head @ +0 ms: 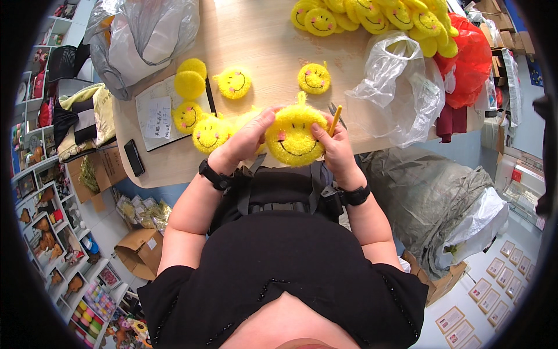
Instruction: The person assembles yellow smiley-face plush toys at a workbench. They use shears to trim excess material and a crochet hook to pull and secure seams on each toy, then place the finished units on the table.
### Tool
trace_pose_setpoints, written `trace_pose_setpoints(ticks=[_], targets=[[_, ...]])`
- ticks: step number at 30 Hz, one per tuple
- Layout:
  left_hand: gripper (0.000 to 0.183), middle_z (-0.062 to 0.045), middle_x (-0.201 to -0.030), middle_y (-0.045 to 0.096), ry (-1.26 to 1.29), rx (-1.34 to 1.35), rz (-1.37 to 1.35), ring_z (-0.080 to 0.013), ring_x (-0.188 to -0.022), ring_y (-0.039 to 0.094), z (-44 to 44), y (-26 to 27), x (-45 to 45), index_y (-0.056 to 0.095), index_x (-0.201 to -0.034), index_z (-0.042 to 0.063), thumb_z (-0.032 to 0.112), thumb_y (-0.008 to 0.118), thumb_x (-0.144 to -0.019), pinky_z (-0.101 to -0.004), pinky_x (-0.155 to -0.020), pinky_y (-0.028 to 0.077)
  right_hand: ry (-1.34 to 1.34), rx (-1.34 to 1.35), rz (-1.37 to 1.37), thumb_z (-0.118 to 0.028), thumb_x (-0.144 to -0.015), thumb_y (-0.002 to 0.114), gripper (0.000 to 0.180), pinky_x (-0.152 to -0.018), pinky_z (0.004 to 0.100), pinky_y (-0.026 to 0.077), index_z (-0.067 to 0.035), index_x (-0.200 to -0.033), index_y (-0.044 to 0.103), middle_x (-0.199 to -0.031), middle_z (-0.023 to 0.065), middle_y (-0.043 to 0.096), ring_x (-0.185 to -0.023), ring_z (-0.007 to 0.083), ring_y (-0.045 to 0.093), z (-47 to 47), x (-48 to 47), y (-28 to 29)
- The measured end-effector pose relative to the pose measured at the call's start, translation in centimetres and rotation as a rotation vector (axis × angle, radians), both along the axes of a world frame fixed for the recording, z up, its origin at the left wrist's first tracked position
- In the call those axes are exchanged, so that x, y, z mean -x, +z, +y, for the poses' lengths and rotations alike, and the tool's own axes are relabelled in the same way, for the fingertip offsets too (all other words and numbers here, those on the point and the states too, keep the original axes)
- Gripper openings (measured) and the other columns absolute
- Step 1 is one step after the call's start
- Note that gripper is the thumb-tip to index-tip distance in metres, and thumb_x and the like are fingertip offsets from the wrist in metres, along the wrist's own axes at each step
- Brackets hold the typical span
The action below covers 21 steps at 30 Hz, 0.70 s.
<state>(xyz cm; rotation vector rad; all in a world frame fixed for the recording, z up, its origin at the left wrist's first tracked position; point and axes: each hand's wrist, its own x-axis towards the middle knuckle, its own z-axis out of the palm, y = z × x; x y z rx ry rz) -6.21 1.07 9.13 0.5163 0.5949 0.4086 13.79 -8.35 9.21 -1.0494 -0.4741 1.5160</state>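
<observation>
A round, fuzzy yellow smiley piece (295, 140) is held face up between my two hands above the table's near edge. It has black eyes, a black curved mouth, pink cheeks and a small yellow tuft on top. My left hand (249, 136) grips its left rim, the fingers hidden behind it. My right hand (335, 146) pinches the right side, thumb on the face. A slim yellow stick (335, 121), perhaps a tool handle, juts up from the right hand. Just beyond lie metal scissors (341, 117), partly hidden. Another smiley piece (211, 132) lies left of my left hand.
More smiley pieces (234, 83) lie on the wooden table (261, 35), with a large heap (375, 17) at the far right. Plain yellow discs (190, 83) rest by an open notebook (146, 109) and a phone (134, 158). Plastic bags (401, 87) stand at both sides.
</observation>
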Motion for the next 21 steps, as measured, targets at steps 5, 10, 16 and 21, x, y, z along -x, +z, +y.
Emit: trace_pose_setpoints(ticks=[5,10,16,21], targets=[[0.047,-0.014,-0.143,0.047,-0.062,-0.184,-0.06,-0.023,-0.128,0.049,-0.2,1.1,-0.7,0.04,-0.142,0.0,0.028,0.043,-0.104,-0.0379,-0.11,0.036,0.155,0.094,0.267,-0.017,-0.097,0.061,0.034,-0.09,0.0288,0.051,0.0,-0.125,0.055,-0.114,0.006,0.064,-0.1,0.0142,0.064,-0.4,0.0,0.8],[0.021,-0.006,-0.109,0.057,0.031,-0.808,-0.127,-0.0154,-0.107,0.053,-0.9,1.7,-2.1,0.055,-0.118,0.006,0.02,0.047,-0.103,-0.0299,-0.098,0.041,0.298,0.149,0.431,-0.026,-0.099,0.058,0.035,-0.074,0.0239,0.051,-0.002,-0.125,0.055,-0.097,0.0022,0.065,-0.082,0.0101,0.063,-0.9,1.3,0.6],[0.014,-0.004,-0.105,0.056,0.027,-0.749,0.094,-0.0112,-0.099,0.052,-2.1,3.7,-1.7,0.054,-0.112,0.004,0.014,0.052,-0.101,-0.0263,-0.09,0.042,-0.156,0.09,0.164,-0.028,-0.102,0.047,0.029,-0.063,0.0255,0.04,-0.004,-0.09,0.057,-0.082,0.0021,0.053,-0.065,0.0101,0.046,-0.3,-0.6,0.8],[0.012,-0.003,-0.101,0.058,0.062,-0.824,0.31,-0.0088,-0.094,0.052,-2.9,4.0,-2.0,0.053,-0.11,0.003,0.011,0.049,-0.102,-0.0232,-0.085,0.043,-0.381,-0.243,0.092,-0.035,-0.103,0.038,0.038,-0.059,0.025,0.036,-0.008,-0.077,0.044,-0.074,0.0036,0.044,-0.062,0.0135,0.042,-0.6,-3.1,4.3]])
